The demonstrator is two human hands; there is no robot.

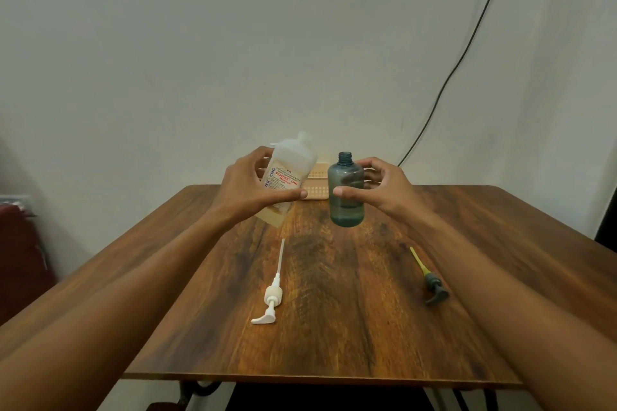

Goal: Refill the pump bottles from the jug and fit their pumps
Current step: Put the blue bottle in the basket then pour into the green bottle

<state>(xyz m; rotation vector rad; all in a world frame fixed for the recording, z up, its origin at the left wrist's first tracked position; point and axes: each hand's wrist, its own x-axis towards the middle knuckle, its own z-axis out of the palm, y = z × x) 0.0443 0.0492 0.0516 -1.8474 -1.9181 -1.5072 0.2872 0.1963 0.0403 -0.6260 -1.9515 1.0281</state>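
Gripping a translucent white labelled plastic bottle above the brown wooden table, the left hand tilts its neck far-right. Just right, the right hand clasps an upright blue-grey translucent plastic bottle, mouth upward.

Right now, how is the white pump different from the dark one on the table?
The white pump is white all over, tube included; the grey pump has a yellow tube. The white pump looks longer, the grey pump shorter. The white pump lies near the middle of the table, the grey pump off to the right. Both lie flat, fitted to no bottle, with their tubes pointing toward the wall.
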